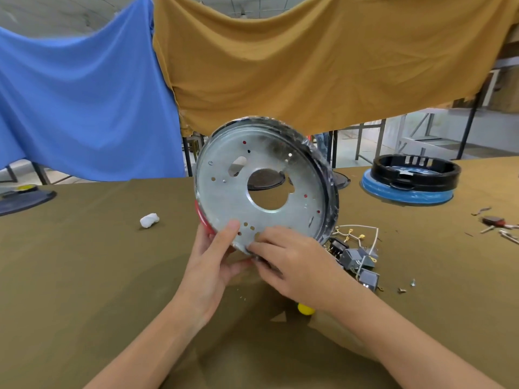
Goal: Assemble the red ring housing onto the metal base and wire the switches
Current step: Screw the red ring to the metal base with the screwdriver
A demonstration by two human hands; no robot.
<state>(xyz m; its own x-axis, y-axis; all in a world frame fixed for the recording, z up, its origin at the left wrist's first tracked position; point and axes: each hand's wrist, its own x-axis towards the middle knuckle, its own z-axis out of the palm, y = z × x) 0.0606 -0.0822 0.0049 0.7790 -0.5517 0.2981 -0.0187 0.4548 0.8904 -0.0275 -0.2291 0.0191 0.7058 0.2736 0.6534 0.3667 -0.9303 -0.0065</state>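
The metal base (pixel 261 189) was held up on edge above the counter (pixel 84 262), its flat silvery face turned toward the camera and its lowest rim caught between the two hands. The left hand (pixel 209 265) gripped that rim from the left, thumb pressed flat on the metal face and fingers curled behind it. The right hand (pixel 292 262) came in from the right, its fingertips bunched and pinching at the bottom edge of the base; what exactly they pinched there was too small to make out.

The base was a round stamped disc of dull galvanised sheet, pierced by one large round central hole, an irregular smaller cut-out to its upper left, and many small punched holes and slots. The red ring housing (pixel 202 219) showed only as a glossy red sliver at the disc's lower left edge, the rest hidden behind the metal. A dark rim wrapped in crinkled clear film ran round the far and right side of the disc.

Just right of the hands, on the counter, lay the switches (pixel 362 262), small grey and black boxy blocks, tangled with thin pale wires (pixel 356 230) bearing brass terminals. Small screws (pixel 407 287) lay near them. The counter was covered in olive-brown cloth. A yellow rounded object (pixel 305 308) peeped out under the right wrist, mostly hidden. A crumpled white wad (pixel 149 220) lay to the left, and a black ring on a blue disc (pixel 412 178) sat far right
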